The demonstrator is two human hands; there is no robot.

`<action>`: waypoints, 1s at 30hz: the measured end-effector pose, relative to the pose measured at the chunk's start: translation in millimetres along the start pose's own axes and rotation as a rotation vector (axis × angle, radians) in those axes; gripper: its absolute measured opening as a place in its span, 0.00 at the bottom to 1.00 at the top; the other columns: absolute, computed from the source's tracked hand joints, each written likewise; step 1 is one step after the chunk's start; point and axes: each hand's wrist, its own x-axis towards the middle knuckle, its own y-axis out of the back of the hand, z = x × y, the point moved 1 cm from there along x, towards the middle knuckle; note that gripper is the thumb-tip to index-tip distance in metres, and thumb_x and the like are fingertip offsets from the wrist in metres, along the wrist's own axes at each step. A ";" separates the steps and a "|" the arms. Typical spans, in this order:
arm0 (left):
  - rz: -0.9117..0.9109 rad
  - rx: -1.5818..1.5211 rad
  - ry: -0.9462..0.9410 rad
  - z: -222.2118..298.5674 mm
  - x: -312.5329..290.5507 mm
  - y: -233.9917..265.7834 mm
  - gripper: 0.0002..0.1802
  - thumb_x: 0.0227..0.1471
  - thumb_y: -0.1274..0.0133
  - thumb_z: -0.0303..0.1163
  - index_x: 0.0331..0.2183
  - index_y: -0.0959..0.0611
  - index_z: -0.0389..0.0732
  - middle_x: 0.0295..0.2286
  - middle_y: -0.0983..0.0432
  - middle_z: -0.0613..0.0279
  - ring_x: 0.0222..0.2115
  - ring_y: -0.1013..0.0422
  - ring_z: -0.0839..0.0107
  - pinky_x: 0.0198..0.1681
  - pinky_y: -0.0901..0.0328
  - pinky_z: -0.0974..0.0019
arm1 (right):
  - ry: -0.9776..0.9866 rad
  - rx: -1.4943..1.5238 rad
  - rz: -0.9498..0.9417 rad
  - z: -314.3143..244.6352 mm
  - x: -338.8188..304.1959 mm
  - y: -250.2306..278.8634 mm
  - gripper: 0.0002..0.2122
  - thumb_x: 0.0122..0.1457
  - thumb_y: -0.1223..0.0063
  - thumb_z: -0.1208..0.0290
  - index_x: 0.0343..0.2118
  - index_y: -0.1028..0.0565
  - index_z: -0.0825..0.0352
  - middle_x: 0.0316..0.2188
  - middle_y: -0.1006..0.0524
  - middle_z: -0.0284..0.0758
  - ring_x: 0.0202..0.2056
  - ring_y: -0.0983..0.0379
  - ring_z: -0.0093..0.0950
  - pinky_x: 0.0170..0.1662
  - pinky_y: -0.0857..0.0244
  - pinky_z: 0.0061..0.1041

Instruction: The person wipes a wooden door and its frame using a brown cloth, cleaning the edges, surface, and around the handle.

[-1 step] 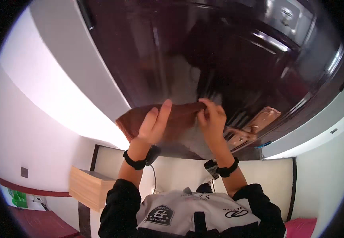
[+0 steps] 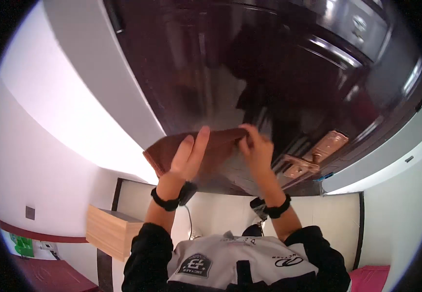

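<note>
Brown cloth (image 2: pixel 163 152) directly before a glossy dark door (image 2: pixel 288 73), left of a copper-coloured handle (image 2: pixel 314 156). With the right hand (image 2: pixel 258 152), pinches the upper right end between thumb and fingers. With the left hand (image 2: pixel 185 163), lays extended fingers across the near side; cannot tell whether gripping or only touching.

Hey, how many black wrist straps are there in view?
2. The left strap is around the wrist of the left hand; the right strap is around the wrist of the right hand, which pinches the brown cloth. None looks hidden.
</note>
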 end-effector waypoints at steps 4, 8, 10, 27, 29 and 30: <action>-0.045 -0.064 0.114 -83.8 -85.1 53.2 0.22 0.35 0.48 0.13 0.36 0.18 0.40 0.38 0.40 0.59 0.25 0.34 0.70 0.26 0.34 0.73 | -0.545 0.591 -0.382 -100.2 -17.5 -90.2 0.09 0.55 0.57 0.77 0.40 0.30 0.65 0.19 0.27 0.34 0.21 0.30 0.23 0.26 0.35 0.21; -0.158 0.146 0.116 -175.9 -128.2 113.6 0.19 0.39 0.49 0.14 0.38 0.20 0.38 0.41 0.40 0.55 0.28 0.32 0.68 0.29 0.32 0.71 | -0.493 1.010 -0.325 -178.1 -23.9 -180.3 0.09 0.61 0.62 0.73 0.40 0.34 0.72 0.20 0.27 0.35 0.22 0.29 0.22 0.28 0.32 0.19; -0.206 0.265 0.178 -209.5 -154.1 130.2 0.20 0.39 0.50 0.13 0.38 0.20 0.37 0.42 0.39 0.54 0.30 0.31 0.66 0.31 0.31 0.71 | -0.408 0.963 -0.325 -196.3 -24.9 -215.2 0.09 0.61 0.62 0.73 0.40 0.33 0.72 0.20 0.27 0.34 0.22 0.29 0.21 0.28 0.33 0.18; -0.356 0.988 0.882 -338.5 -370.2 449.0 0.16 0.42 0.52 0.14 0.36 0.23 0.35 0.36 0.29 0.57 0.34 0.32 0.59 0.36 0.38 0.62 | 0.042 1.239 -1.074 -527.2 -186.6 -484.8 0.06 0.54 0.51 0.77 0.33 0.27 0.73 0.21 0.24 0.36 0.23 0.27 0.20 0.26 0.34 0.19; -0.344 1.016 0.886 -345.9 -389.6 490.9 0.15 0.42 0.52 0.15 0.37 0.23 0.35 0.36 0.29 0.57 0.34 0.32 0.59 0.37 0.38 0.62 | 0.069 1.247 -1.096 -572.7 -212.8 -495.6 0.06 0.54 0.51 0.78 0.34 0.27 0.72 0.22 0.24 0.36 0.24 0.27 0.20 0.27 0.33 0.19; -0.333 1.011 0.896 -351.3 -396.9 513.3 0.15 0.42 0.52 0.15 0.37 0.23 0.35 0.37 0.29 0.57 0.34 0.32 0.59 0.37 0.38 0.61 | 0.078 1.229 -1.104 -597.0 -225.5 -499.3 0.06 0.54 0.51 0.78 0.34 0.27 0.71 0.23 0.24 0.36 0.25 0.27 0.20 0.28 0.33 0.19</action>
